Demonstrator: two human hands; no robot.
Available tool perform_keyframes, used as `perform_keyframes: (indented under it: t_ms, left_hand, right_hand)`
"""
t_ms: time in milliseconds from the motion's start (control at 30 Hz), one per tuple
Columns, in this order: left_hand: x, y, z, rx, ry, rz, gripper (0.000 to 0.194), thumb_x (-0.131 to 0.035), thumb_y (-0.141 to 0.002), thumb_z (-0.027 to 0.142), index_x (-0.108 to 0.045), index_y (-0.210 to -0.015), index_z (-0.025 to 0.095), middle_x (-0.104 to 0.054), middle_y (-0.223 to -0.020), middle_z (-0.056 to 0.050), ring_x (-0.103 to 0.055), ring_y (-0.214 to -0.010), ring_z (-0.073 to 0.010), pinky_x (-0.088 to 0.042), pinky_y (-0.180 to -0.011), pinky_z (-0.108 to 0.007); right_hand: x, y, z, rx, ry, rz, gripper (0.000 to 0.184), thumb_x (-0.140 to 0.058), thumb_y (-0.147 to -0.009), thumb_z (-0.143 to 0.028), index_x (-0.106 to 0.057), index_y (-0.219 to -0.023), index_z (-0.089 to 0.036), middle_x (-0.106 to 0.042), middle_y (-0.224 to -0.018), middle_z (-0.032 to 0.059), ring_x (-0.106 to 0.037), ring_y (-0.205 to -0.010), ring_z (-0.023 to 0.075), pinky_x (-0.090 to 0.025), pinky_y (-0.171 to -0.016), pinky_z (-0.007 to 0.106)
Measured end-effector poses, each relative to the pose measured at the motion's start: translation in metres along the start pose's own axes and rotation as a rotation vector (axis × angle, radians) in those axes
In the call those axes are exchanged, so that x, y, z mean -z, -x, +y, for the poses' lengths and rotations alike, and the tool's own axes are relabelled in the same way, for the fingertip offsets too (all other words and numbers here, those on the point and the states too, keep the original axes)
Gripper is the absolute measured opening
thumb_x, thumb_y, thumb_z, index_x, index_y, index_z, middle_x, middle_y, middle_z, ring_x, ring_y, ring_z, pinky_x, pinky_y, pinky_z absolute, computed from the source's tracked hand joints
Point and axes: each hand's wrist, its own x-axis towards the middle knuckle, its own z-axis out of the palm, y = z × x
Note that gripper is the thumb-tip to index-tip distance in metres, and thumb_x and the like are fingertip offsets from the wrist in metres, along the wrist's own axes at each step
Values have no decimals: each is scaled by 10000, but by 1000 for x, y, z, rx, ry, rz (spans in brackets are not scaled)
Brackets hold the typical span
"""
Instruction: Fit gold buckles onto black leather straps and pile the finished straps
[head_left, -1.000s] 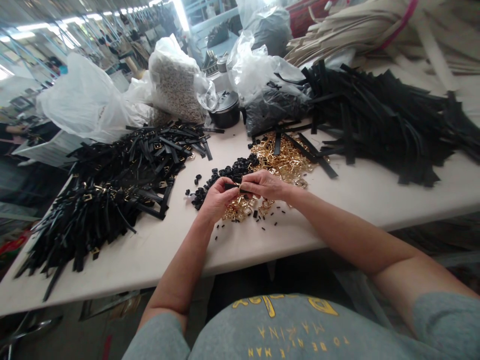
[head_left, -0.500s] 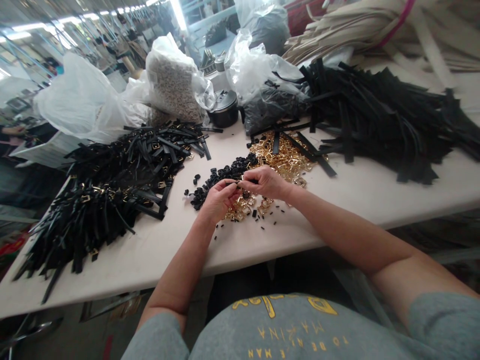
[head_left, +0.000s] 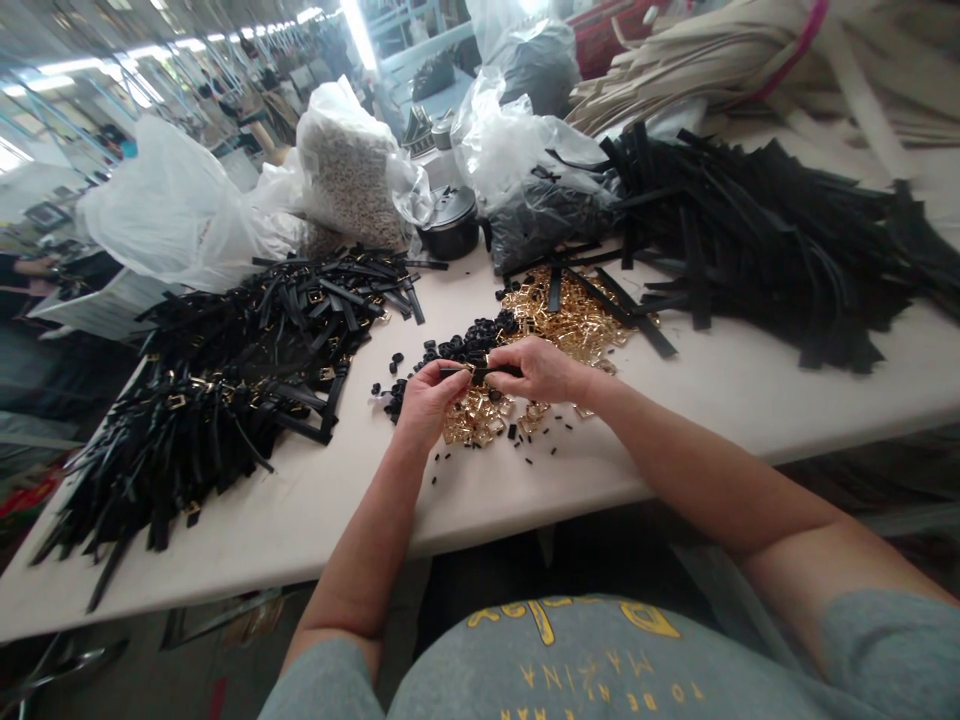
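Observation:
My left hand (head_left: 431, 396) pinches one end of a short black strap (head_left: 480, 372), which has a bit of gold metal, likely a buckle, at its middle. Thumb and fingers of my right hand (head_left: 536, 370) close on the strap's other end. Both hands hover just above the table, close together. Behind and under them lie a heap of small black loops (head_left: 480, 335) and a pile of gold buckles (head_left: 570, 315). More gold buckles (head_left: 472, 420) spread below my hands, with tiny black pieces (head_left: 512, 432) scattered nearby.
Buckled black straps (head_left: 217, 390) are heaped at the left of the table (head_left: 360, 510). Plain black strips (head_left: 765, 240) pile up at the right. Along the back stand a black lidded pot (head_left: 450, 222), plastic bags (head_left: 349, 150) and a bundle of beige strips (head_left: 697, 70).
My right fist has loosened into a pinch and shifted slightly along the strap. The strap, hidden in my fingers half a second ago, shows again between my hands.

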Motion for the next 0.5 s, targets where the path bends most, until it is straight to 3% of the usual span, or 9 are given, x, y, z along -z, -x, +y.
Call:
perform_keyframes:
  t_ms: [267,500]
  left_hand:
    - [5,-1,4,-25,-1,30,340,-903,-534,289,-663,-739,162,-641,-652,36,-603,-577,-66,-497,-594,-188]
    - [-3,-1,-5,91,36,-17,392,-925,-493,308,-685,-758,147,-642,-646,25,-603,-595,-79,-502,-610,-206]
  right_hand:
    - [9,0,0,-7,124,-68,208,-518,-859,-266,-562,-676,-176,-531,-608,-5,-402,-567,105,-267,-562,255]
    - [-2,0,-2,6,176,-26,203,-497,-864,-251,-534,-675,-185,-528,-614,-4,-383,-568,109,-238,-567,258]
